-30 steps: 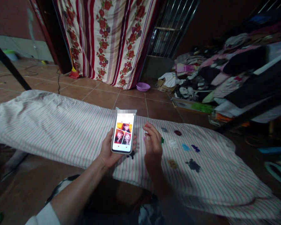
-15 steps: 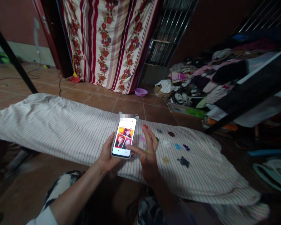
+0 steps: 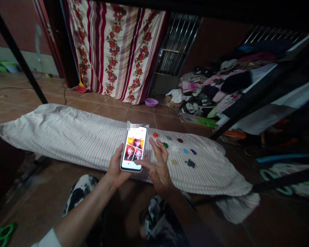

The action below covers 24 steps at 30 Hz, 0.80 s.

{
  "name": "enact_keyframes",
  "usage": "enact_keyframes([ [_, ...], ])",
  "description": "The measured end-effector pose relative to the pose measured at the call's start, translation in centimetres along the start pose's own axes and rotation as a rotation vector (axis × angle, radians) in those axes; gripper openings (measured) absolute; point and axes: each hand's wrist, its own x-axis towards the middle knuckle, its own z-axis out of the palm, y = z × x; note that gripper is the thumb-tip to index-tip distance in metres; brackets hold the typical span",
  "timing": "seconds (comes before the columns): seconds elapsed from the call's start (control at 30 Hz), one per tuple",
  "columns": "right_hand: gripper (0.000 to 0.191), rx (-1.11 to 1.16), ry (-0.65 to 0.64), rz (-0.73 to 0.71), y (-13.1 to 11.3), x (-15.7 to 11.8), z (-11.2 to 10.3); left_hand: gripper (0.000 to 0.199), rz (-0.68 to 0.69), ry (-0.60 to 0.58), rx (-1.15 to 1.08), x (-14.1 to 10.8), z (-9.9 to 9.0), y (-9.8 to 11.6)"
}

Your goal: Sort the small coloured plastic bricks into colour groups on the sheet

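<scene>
My left hand (image 3: 115, 168) is wrapped round a smartphone (image 3: 134, 149), holding it tilted up above a striped cloth (image 3: 74, 133). Three pictures of a person show on its lit screen. The index finger of my right hand (image 3: 159, 168) reaches to the lower part of the screen, while the other fingers are raised and apart. Right of the phone, small coloured clusters lie on the cloth: red (image 3: 155, 134), green (image 3: 166, 145), white (image 3: 175, 148), dark red (image 3: 180, 140), light blue (image 3: 185, 151), beige (image 3: 174, 162) and dark grey (image 3: 190, 163) among them. They are too small to name.
Beyond the cloth is a tiled floor with a purple basin (image 3: 151, 102) and a red dustpan (image 3: 81, 89) near a flowered curtain (image 3: 115, 51). A heap of clothes (image 3: 211, 85) fills the back right. Dark poles (image 3: 18, 56) slant at both sides.
The view has shifted slightly, so the cloth and background sit differently. My right index finger is a little lower on the screen. The red cluster now shows clear of my right hand.
</scene>
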Motion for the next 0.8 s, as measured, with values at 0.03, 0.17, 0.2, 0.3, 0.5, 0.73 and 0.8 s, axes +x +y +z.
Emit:
enact_keyframes([
  [0.03,0.053,-0.001,-0.005,0.006,-0.3,-0.1,-0.2,0.058,0.005,-0.003,-0.005,-0.3,0.2,-0.1],
  [0.17,0.051,-0.008,-0.018,0.021,-1.0,-0.2,-0.8,0.058,-0.005,-0.02,-0.019,-1.1,0.8,-0.3],
  [0.2,0.05,-0.011,-0.026,0.024,-1.1,-0.2,-1.0,0.058,-0.004,-0.019,-0.026,-1.2,0.9,-0.4],
  [0.3,0.049,-0.017,-0.043,0.027,-1.3,-0.4,-1.4,0.059,0.005,-0.012,-0.042,-1.5,1.0,-0.6],
  [0.5,0.053,-0.023,-0.054,-0.022,-1.6,-0.6,-1.7,0.062,-0.004,-0.007,-0.004,-1.9,1.1,-1.0],
  [0.73,0.052,-0.008,-0.074,-0.023,-2.6,-0.8,-1.9,0.061,-0.034,-0.048,-0.013,-2.9,1.7,-1.2],
  [0.8,0.053,-0.007,-0.072,-0.039,-2.9,-0.9,-2.1,0.06,-0.032,-0.054,-0.013,-3.1,1.9,-1.3],
])
